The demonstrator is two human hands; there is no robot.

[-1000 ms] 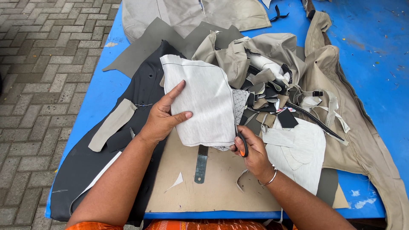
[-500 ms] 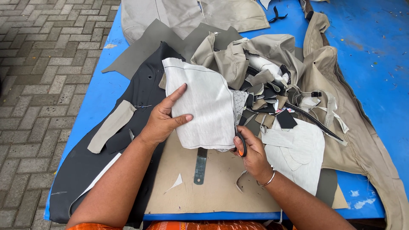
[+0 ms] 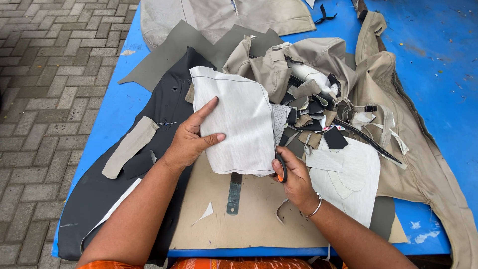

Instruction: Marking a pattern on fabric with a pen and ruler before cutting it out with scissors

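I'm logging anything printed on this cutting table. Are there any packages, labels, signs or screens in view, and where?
No packages, signs or screens show.
Small tag: a red and white scrap in the heap of offcuts, right of the pale sheet held in the left hand; too small to tell if it is a label.

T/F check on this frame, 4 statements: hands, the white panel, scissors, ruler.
1. The left hand holds the white fabric panel. True.
2. The right hand grips orange-handled scissors at the panel's lower right edge. True.
3. The metal ruler lies on the bare blue table. False: it lies on the tan sheet.
4. The right wrist is bare. False: it wears a bangle.
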